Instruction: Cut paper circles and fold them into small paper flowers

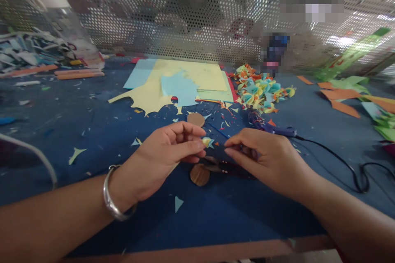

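My left hand (175,146) pinches a small yellow and light-blue paper flower (207,142) between thumb and fingertips. Facing it, my right hand (262,152) has thumb and index finger pressed together; what they hold, if anything, is too small to make out. A thin blue stick (218,129) runs toward those fingertips, and I cannot tell whether they touch it. Under my hands lie a pair of dark-handled scissors (224,167), partly hidden, and a round wooden disc (199,175). Another disc (196,119) rests just beyond my left fingers.
Behind my right hand lies a purple tool (279,130) with a black cable. A heap of paper flowers (262,90) sits beyond it, beside stacked paper sheets (191,74). A clear bottle (72,33) stands back left; orange paper pieces (342,98) lie right. A perforated screen (138,16) closes the back.
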